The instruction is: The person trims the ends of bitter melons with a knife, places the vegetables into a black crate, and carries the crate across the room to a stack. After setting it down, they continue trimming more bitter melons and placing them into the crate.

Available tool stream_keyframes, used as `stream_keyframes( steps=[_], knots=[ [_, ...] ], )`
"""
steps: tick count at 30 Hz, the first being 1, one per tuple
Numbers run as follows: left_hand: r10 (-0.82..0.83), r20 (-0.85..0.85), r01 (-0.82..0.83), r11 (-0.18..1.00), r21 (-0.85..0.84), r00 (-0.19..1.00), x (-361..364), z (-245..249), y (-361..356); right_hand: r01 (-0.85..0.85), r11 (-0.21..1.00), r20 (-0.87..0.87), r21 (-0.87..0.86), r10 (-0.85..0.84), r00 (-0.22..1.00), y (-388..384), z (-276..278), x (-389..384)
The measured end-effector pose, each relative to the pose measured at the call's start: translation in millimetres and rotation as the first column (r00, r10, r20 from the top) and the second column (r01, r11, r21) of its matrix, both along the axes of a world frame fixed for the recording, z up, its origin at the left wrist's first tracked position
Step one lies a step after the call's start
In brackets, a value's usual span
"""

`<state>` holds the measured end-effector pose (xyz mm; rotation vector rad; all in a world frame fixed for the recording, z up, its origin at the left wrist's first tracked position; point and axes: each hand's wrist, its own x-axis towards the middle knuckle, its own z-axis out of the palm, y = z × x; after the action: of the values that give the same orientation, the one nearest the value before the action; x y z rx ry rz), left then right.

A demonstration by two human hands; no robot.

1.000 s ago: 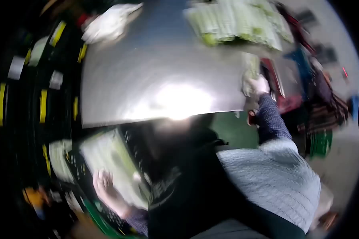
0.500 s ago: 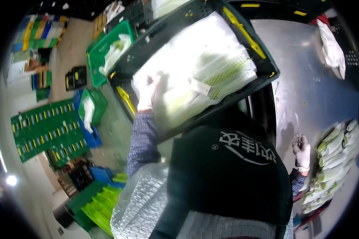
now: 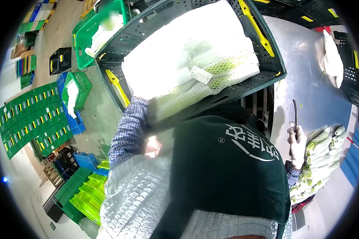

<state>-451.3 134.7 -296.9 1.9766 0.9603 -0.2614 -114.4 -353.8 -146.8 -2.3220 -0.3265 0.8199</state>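
The glove of my left hand is washed out by glare against the white wrapping at the left end of a dark crate, so its fingers cannot be made out. In the crate lie net-wrapped green vegetables beside overexposed white material, with a white tag on the net. My gloved right hand is closed on a thin, dark-bladed knife pointing away from me, over the metal table. Several netted vegetable bundles are piled just right of that hand.
A white bundle lies at the table's far right, near dark crates. Green crates holding white material stand on the left, with stacked green crates beyond. Bright green crates sit at the lower left.
My left hand has blended into the glare, with its sleeve further left in view. The knife blade now looks dark and more upright. The crate appears larger and the background has shifted left.
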Motion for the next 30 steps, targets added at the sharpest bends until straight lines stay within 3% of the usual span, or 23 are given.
stream_keyframes(
  steps=[2, 4, 5, 7, 9, 10, 11, 13, 15, 16, 18, 20, 21, 22, 23, 26, 28, 30],
  knots=[
    [0.244, 0.195, -0.215, 0.963, -0.161, 0.950, -1.5, 8.9, 4.0, 0.058, 0.998, -0.007, 0.010, -0.058, 0.998, 4.1, 2.1, -6.3],
    [0.473, 0.379, -0.339, 0.865, -0.369, 0.795, 3.8, 34.4, 3.3, 0.061, 0.996, -0.016, 0.070, -0.060, 0.998, 13.0, 6.6, -9.4],
    [0.542, 0.444, -0.355, 0.826, -0.438, 0.713, 7.7, 48.3, 3.1, 0.061, 0.990, -0.029, 0.124, -0.058, 0.998, 19.6, 7.6, -9.4],
    [0.529, 0.510, -0.349, 0.843, -0.409, 0.679, 18.2, 71.9, 6.8, 0.019, 0.985, -0.054, 0.171, -0.010, 0.999, 37.7, 8.3, -3.3],
    [0.301, 0.452, -0.289, 0.952, -0.099, 0.840, 31.9, 92.1, 16.0, -0.088, 0.976, 0.096, 0.199, 0.070, 0.993, 74.8, 12.3, 1.8],
    [0.136, 0.427, -0.209, 0.969, 0.129, 0.894, 44.5, 97.5, 11.5, -0.050, 0.957, 0.069, 0.287, 0.031, 0.997, 97.3, 19.3, -0.7],
    [0.018, 0.406, -0.144, 0.949, 0.282, 0.913, 60.2, 103.9, 2.8, -0.007, 0.930, 0.044, 0.368, -0.009, 0.999, 121.3, 28.8, -4.4],
    [-0.153, 0.366, -0.062, 0.857, 0.512, 0.918, 92.4, 124.3, -20.5, -0.326, 0.852, 0.361, 0.409, 0.177, 0.916, 164.8, 47.8, -3.6],
    [-0.265, 0.334, -0.023, 0.751, 0.660, 0.904, 117.2, 158.6, -54.1, -0.437, 0.659, 0.482, 0.612, 0.128, 0.867, 199.8, 57.8, -12.1],
    [-0.314, 0.310, -0.011, 0.686, 0.727, 0.897, 125.0, 172.6, -67.8, -0.583, 0.581, 0.650, 0.568, 0.118, 0.750, 217.4, 66.8, -11.1],
    [-0.237, 0.531, -0.066, 0.870, 0.489, 0.813, 127.5, 153.0, -75.3, -0.714, 0.483, 0.785, 0.506, 0.085, 0.613, 239.0, 95.4, -21.9],
    [-0.402, 0.440, 0.061, 0.790, 0.611, 0.803, 136.6, 149.7, -78.8, -0.784, 0.497, 0.883, 0.372, 0.072, 0.464, 248.6, 101.4, -29.0],
    [-0.135, 0.577, -0.005, 0.972, 0.235, 0.806, 140.0, 144.7, -88.4, -0.809, 0.503, 0.921, 0.304, 0.061, 0.385, 253.2, 104.4, -32.8],
    [0.209, 0.621, -0.130, 0.977, -0.170, 0.756, 143.3, 139.6, -98.1, -0.806, 0.527, 0.939, 0.270, 0.041, 0.341, 254.0, 101.6, -37.1],
    [0.390, 0.605, -0.159, 0.903, -0.399, 0.694, 141.4, 139.7, -102.6, -0.808, 0.534, 0.950, 0.251, 0.027, 0.312, 253.3, 94.3, -42.3],
    [0.488, 0.597, -0.037, 0.793, -0.608, 0.637, 131.1, 133.7, -97.2, -0.853, 0.491, 0.960, 0.176, 0.107, 0.260, 249.2, 74.3, -55.7],
    [0.519, 0.590, -0.009, 0.755, -0.656, 0.618, 124.5, 129.5, -95.3, -0.917, 0.381, 0.984, 0.119, 0.079, 0.160, 255.8, 65.0, -59.7],
    [0.543, 0.587, 0.005, 0.731, -0.682, 0.601, 120.5, 128.4, -95.1, -0.922, 0.380, 0.972, 0.075, 0.177, 0.152, 253.6, 66.8, -62.1]
  ],
)
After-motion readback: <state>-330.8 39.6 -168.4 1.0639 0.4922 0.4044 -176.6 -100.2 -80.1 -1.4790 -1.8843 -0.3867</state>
